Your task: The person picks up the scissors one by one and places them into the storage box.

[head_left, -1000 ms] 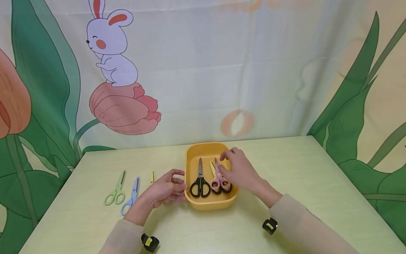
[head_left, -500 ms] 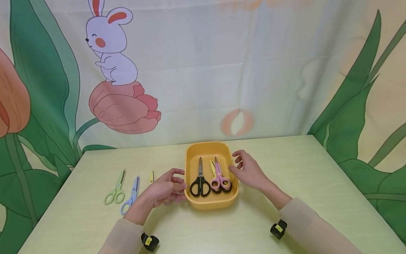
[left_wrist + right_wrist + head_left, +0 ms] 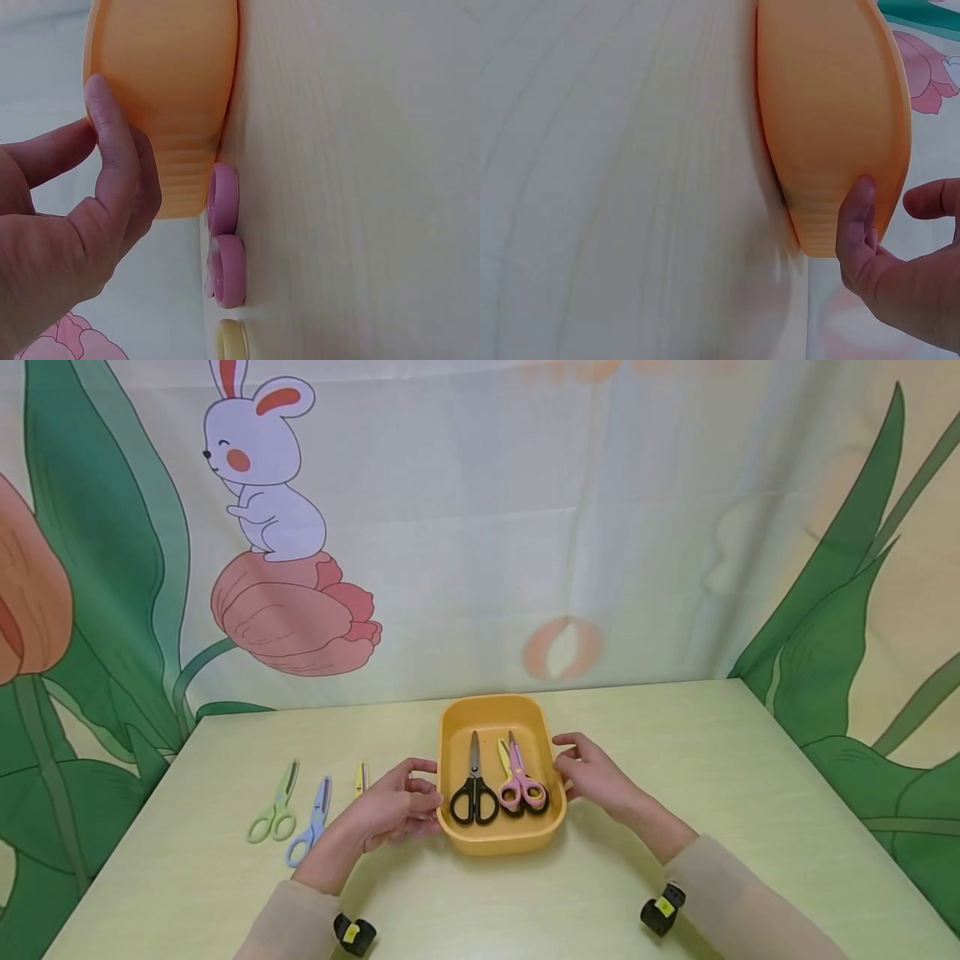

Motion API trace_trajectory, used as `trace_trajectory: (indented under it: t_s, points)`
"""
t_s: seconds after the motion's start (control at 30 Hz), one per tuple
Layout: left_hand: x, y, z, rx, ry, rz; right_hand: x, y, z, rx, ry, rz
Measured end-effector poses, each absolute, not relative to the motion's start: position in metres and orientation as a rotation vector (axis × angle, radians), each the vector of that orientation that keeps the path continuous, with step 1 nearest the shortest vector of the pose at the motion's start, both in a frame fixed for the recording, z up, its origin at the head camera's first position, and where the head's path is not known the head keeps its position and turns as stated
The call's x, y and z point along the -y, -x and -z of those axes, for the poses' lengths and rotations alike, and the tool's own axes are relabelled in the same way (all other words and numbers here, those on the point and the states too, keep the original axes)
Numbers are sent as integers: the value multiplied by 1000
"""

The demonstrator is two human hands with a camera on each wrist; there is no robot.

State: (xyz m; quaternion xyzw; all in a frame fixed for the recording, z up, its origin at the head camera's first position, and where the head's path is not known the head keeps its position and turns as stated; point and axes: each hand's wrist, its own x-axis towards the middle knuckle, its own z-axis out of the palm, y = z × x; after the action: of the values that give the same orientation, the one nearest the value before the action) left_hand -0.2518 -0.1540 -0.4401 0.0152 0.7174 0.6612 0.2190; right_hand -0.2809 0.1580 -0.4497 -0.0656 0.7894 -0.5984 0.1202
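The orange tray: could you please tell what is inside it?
In the tray, black-handled scissors lie on the left. Beside them, pink scissors lie over yellow scissors and black handles; the parts beneath the pink pair are covered.

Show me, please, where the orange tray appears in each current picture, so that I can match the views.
Head: orange tray in the lower half, slightly right of centre, scissors inside.
Left wrist: tray at the top, left of centre, seen from outside.
Right wrist: tray at the upper right, also from outside.
Shared landmark: the pale table, meeting the printed cloth in every view.
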Motion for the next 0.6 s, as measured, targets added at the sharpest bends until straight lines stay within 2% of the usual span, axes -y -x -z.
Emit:
trace_trajectory:
  t_s: [0.6]
  points:
    - [159, 245, 437, -2133, -150, -1751, -162, 282, 450, -2106, 169, 1839]
